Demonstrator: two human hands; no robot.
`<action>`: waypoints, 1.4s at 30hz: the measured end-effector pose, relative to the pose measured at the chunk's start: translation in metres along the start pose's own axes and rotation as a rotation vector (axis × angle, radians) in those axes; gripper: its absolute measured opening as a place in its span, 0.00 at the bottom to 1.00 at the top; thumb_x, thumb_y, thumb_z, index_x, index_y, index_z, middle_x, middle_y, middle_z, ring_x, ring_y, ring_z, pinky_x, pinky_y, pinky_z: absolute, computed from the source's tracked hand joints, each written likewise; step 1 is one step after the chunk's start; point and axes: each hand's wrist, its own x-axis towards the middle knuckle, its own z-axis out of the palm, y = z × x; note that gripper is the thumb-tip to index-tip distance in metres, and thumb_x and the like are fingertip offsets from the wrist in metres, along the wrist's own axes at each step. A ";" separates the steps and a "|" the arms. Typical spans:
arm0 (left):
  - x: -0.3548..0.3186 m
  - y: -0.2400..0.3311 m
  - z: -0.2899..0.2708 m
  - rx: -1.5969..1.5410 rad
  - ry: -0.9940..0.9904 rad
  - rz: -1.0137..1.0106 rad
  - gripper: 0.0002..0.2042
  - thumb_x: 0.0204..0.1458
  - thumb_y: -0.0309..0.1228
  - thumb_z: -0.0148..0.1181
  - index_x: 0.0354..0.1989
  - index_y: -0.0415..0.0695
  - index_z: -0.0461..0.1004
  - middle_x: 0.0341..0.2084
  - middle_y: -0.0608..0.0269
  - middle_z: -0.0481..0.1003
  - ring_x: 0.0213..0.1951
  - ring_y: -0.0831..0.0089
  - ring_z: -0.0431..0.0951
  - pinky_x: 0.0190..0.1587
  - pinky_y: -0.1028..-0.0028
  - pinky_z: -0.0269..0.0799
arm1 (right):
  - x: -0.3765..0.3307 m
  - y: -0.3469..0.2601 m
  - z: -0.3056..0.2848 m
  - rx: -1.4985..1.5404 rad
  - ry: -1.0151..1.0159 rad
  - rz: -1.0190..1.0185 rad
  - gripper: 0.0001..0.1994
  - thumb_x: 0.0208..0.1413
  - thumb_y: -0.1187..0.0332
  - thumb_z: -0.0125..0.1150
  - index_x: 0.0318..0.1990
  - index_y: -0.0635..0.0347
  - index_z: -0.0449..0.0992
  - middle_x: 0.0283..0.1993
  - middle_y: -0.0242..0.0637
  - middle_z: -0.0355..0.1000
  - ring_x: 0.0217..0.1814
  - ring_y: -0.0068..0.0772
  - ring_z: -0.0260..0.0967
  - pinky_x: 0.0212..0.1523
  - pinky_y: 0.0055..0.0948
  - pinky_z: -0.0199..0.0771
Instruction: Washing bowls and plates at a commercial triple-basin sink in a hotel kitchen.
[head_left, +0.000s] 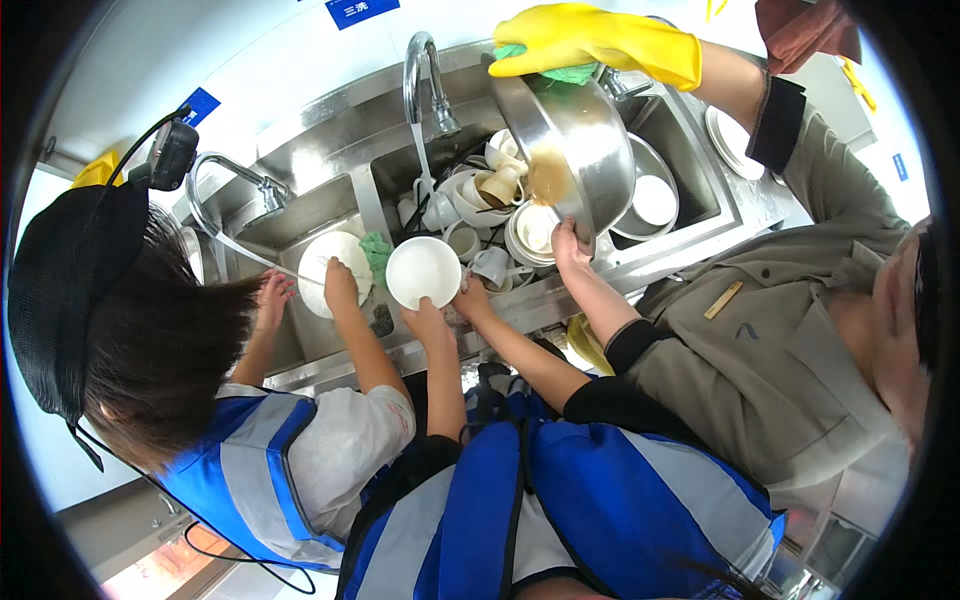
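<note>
My left hand (427, 318) grips a round white bowl (423, 271) by its near rim, thumb over the edge, above the front of the middle sink. Close to its right, my right hand (472, 300) is down by the stacked dishes with its fingers curled; what they hold, if anything, is hidden. A white mug (491, 265) lies just beyond those fingers. Farther in, the sink holds several cups, bowls and a beige pitcher (500, 187). Water runs from the middle faucet (420, 75) onto the pile.
At left, a co-worker's hand (342, 288) holds a white plate (335, 262) under running water, near a green cloth (377, 255). At right, another person's yellow glove (600, 42) presses a green cloth on a large metal basin (585, 150). A metal bowl (668, 205) sits in the right sink.
</note>
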 end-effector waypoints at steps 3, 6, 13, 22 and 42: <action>-0.004 0.004 0.001 0.010 -0.011 -0.027 0.25 0.42 0.16 0.40 0.54 0.36 0.57 0.48 0.50 0.65 0.44 0.60 0.73 0.36 0.69 0.76 | 0.009 0.015 0.008 -0.026 0.043 -0.039 0.31 0.41 0.58 0.61 0.48 0.77 0.63 0.45 0.63 0.66 0.48 0.54 0.66 0.43 0.39 0.67; -0.006 0.005 0.002 0.004 -0.018 -0.045 0.25 0.41 0.16 0.39 0.54 0.36 0.57 0.48 0.50 0.65 0.45 0.59 0.72 0.36 0.68 0.76 | 0.012 0.026 0.013 0.015 0.044 -0.037 0.32 0.40 0.58 0.62 0.48 0.77 0.63 0.45 0.63 0.66 0.49 0.54 0.66 0.45 0.38 0.67; 0.000 -0.003 0.000 -0.041 -0.062 -0.008 0.27 0.40 0.15 0.38 0.55 0.36 0.56 0.49 0.49 0.64 0.46 0.59 0.72 0.39 0.70 0.75 | -0.003 -0.044 -0.038 -0.066 0.000 -0.045 0.27 0.43 0.59 0.58 0.46 0.74 0.66 0.44 0.61 0.67 0.49 0.50 0.67 0.48 0.35 0.66; -0.007 0.010 0.006 -0.118 -0.015 -0.007 0.27 0.40 0.15 0.36 0.56 0.35 0.56 0.49 0.48 0.64 0.46 0.58 0.72 0.40 0.67 0.75 | 0.002 -0.155 -0.077 -0.260 -0.243 -0.084 0.14 0.46 0.65 0.52 0.37 0.64 0.75 0.38 0.52 0.72 0.43 0.46 0.70 0.43 0.34 0.70; 0.001 -0.001 -0.028 -0.343 0.087 -0.158 0.25 0.42 0.15 0.37 0.54 0.31 0.54 0.49 0.46 0.62 0.48 0.54 0.69 0.47 0.58 0.74 | -0.026 -0.020 -0.010 0.128 -0.066 0.099 0.16 0.44 0.64 0.60 0.39 0.63 0.69 0.33 0.43 0.72 0.33 0.37 0.72 0.30 0.33 0.75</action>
